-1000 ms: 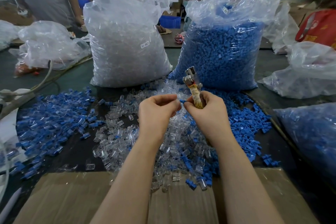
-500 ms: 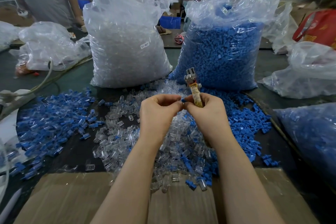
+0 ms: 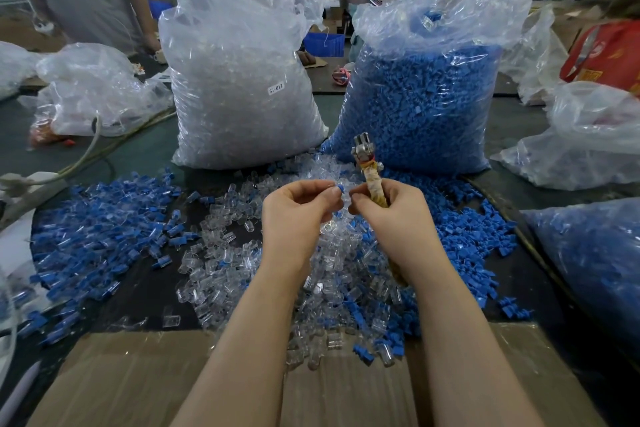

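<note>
Hands close above the table (image 3: pixel 145 284): our left fingers (image 3: pixel 325 197) pinch a small blue plug (image 3: pixel 339 188), poking rightward toward our right fingers (image 3: pixel 360 200), nearly touching, which curl tight round an upright wrapped tool (image 3: pixel 373 181).

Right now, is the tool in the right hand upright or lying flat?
Upright: the right hand grips the tool by its wrapped handle, metal head on top.

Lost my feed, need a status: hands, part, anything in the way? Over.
Left hand pinches blue plug. Right hand grips tool, metal head up. Hands nearly meet above parts pile; no obstruction seen.
</note>
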### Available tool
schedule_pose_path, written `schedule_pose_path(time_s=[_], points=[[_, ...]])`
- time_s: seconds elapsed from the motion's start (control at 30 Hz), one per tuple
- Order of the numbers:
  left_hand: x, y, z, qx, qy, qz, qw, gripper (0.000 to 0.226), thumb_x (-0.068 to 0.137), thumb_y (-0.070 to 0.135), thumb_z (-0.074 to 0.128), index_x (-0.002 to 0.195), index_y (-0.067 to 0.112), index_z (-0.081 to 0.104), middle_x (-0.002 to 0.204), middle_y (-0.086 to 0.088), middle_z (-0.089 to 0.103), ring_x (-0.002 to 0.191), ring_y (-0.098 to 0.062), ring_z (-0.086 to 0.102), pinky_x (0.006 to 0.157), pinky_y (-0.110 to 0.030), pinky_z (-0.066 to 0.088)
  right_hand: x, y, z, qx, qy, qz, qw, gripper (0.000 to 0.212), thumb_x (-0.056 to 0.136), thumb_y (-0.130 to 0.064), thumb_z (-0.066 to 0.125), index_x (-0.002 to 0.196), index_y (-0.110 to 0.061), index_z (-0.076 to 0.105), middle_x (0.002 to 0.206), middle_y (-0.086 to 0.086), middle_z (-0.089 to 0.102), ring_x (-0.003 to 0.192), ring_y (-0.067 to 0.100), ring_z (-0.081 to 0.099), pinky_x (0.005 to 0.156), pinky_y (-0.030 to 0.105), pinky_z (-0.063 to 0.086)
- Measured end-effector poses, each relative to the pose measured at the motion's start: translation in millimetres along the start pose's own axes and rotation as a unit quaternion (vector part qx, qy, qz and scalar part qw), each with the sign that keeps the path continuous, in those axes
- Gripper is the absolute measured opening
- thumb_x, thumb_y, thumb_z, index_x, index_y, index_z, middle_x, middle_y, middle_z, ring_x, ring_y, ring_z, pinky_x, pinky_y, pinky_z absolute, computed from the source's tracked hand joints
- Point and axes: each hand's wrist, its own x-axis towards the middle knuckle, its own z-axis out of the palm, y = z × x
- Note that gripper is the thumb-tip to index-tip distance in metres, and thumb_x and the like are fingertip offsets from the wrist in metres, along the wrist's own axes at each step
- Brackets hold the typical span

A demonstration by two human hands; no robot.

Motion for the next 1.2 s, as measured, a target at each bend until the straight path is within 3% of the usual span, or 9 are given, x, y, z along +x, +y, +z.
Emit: schedule_pose_path(time_s=[0.07,0.17,0.27,0.37,0.47,0.57,0.83,1.03,1.2], points=[[0,1,1,-0.009,-0.001,-0.005,1.0,0.006,0.083,0.003,0.074,0.087,0.006,0.074,0.073,-0.003,0.075,0.066,-0.008,0.071,0.059,-0.013,0.051,0,0,1,-0.01,0.011,-0.019,1.0,0.017,0.089,-0.026,0.067,0.084,-0.01,0.068,0.078,0.012,0.07,0.08,0.034,0.065,0.074,0.051,0.056],[0,0,3,0.0,-0.002,0.0,1.0,0.005,0.082,0.002,0.075,0.086,0.006,0.074,0.072,-0.003,0.074,0.063,-0.005,0.068,0.058,-0.012,0.05,0,-1,5,-0.033,0.025,-0.044,0.998,0.015,0.088,-0.029,0.069,0.079,-0.018,0.066,0.066,-0.003,0.065,0.059,0.012,0.058,0.06,0.037,0.052],[0,0,4,0.019,-0.001,0.012,1.0,0.006,0.082,0.004,0.076,0.087,0.007,0.074,0.072,-0.002,0.074,0.062,-0.002,0.068,0.059,-0.011,0.049,0,-1,7,-0.047,0.028,-0.044,0.998,0.013,0.089,-0.029,0.069,0.078,-0.021,0.066,0.064,-0.007,0.063,0.058,0.005,0.057,0.06,0.031,0.05],[-1,-1,5,0.036,0.003,0.03,0.999,0.006,0.082,0.006,0.077,0.086,0.009,0.075,0.072,0.001,0.074,0.064,-0.001,0.068,0.06,-0.012,0.051,0,-2,7,-0.031,0.024,-0.025,0.999,0.016,0.09,-0.029,0.067,0.082,-0.015,0.068,0.069,-0.001,0.067,0.06,0.013,0.059,0.06,0.038,0.05],[-3,-1,6,0.047,0.006,0.044,0.998,0.007,0.082,0.007,0.078,0.084,0.013,0.074,0.07,0.005,0.074,0.062,0.001,0.067,0.06,-0.011,0.05,0,-4,8,-0.004,0.024,-0.001,1.0,0.019,0.091,-0.027,0.066,0.085,-0.009,0.069,0.08,0.01,0.072,0.082,0.031,0.068,0.078,0.051,0.056],[-2,-1,7,0.061,0.005,0.056,0.997,0.009,0.081,0.008,0.078,0.082,0.016,0.074,0.068,0.008,0.073,0.061,0.003,0.065,0.06,-0.011,0.049,0,-6,7,0.008,0.021,0.014,1.0,0.018,0.092,-0.025,0.065,0.085,-0.009,0.069,0.083,0.013,0.072,0.086,0.035,0.067,0.081,0.054,0.055],[1,-2,2,0.014,0.001,0.031,0.999,0.01,0.085,0.003,0.072,0.086,0.012,0.072,0.073,0.001,0.075,0.071,-0.009,0.072,0.064,-0.015,0.053,-1,-3,-5,-0.005,-0.041,0.023,0.999,0.012,0.09,-0.027,0.066,0.083,-0.017,0.067,0.081,0.008,0.071,0.081,0.026,0.065,0.071,0.034,0.05],[4,0,-3,-0.084,-0.001,-0.011,0.996,0.01,0.086,0.001,0.069,0.085,0.011,0.069,0.069,0.001,0.072,0.068,-0.01,0.071,0.063,-0.018,0.054,-2,2,-20,-0.072,-0.135,0.023,0.988,0.014,0.084,-0.028,0.069,0.088,-0.015,0.065,0.085,0.014,0.066,0.078,0.03,0.059,0.084,0.05,0.051],[5,2,-6,-0.095,-0.001,-0.02,0.995,0.009,0.087,0.002,0.068,0.086,0.01,0.07,0.072,0.0,0.073,0.068,-0.01,0.07,0.068,-0.02,0.057,-2,2,-19,-0.107,-0.181,0.019,0.977,0.01,0.083,-0.026,0.07,0.087,-0.02,0.063,0.086,0.008,0.066,0.079,0.024,0.06,0.083,0.048,0.05]])
